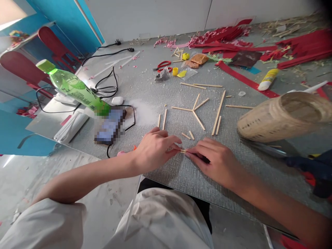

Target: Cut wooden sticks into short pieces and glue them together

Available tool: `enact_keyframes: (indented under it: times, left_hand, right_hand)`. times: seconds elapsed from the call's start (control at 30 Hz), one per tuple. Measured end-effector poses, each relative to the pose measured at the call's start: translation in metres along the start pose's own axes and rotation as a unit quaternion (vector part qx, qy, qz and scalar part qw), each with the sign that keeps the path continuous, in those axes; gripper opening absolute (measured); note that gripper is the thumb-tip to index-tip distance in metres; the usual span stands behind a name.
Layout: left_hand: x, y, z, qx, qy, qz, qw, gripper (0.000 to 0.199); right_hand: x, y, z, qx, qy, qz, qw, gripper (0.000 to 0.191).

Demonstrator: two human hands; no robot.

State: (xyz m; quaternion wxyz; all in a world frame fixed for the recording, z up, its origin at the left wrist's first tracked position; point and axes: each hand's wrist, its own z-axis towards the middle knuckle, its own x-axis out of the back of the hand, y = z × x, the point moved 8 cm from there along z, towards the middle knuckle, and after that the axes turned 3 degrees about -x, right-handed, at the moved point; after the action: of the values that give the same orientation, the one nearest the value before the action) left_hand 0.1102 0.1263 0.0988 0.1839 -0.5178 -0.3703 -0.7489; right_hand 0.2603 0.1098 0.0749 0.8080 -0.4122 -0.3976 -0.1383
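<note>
My left hand and my right hand meet over the near part of the grey table. Between their fingertips are short wooden sticks, pinched from both sides; the fingers partly cover them. Just beyond lie two short stick pieces. Farther off, several sticks form a branching figure on the tabletop. A long stick and a shorter one lie to its right. Two more sticks rest beyond my left hand.
A green bottle and a phone are on the left, beside black cables. A large cloudy plastic bottle lies at the right. Red scissors, a glue stick and red paper scraps are farther back.
</note>
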Motion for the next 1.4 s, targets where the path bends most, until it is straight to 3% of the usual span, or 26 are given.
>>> enact_keyframes:
  times: [0.17, 0.5, 0.87, 1.4]
  left_hand:
    - [-0.0018, 0.0008, 0.0034, 0.004, -0.011, -0.015, 1.0, 0.002]
    - [-0.0007, 0.0044, 0.0037, 0.001, -0.014, 0.0, 1.0, 0.005]
    - [-0.0045, 0.0002, 0.0064, 0.01, -0.038, -0.028, 0.999, 0.008]
    - [-0.0022, -0.0027, 0.0049, -0.002, -0.003, -0.031, 1.0, 0.009]
  right_hand:
    - [-0.0014, -0.0023, 0.0002, 0.003, -0.014, -0.015, 1.0, 0.02]
    - [0.0046, -0.0035, -0.0008, -0.008, 0.016, -0.003, 1.0, 0.012]
    - [-0.0005, 0.004, 0.0032, -0.039, -0.022, 0.046, 0.998, 0.016]
    - [-0.0014, 0.0058, 0.0009, -0.009, -0.007, 0.073, 0.997, 0.009]
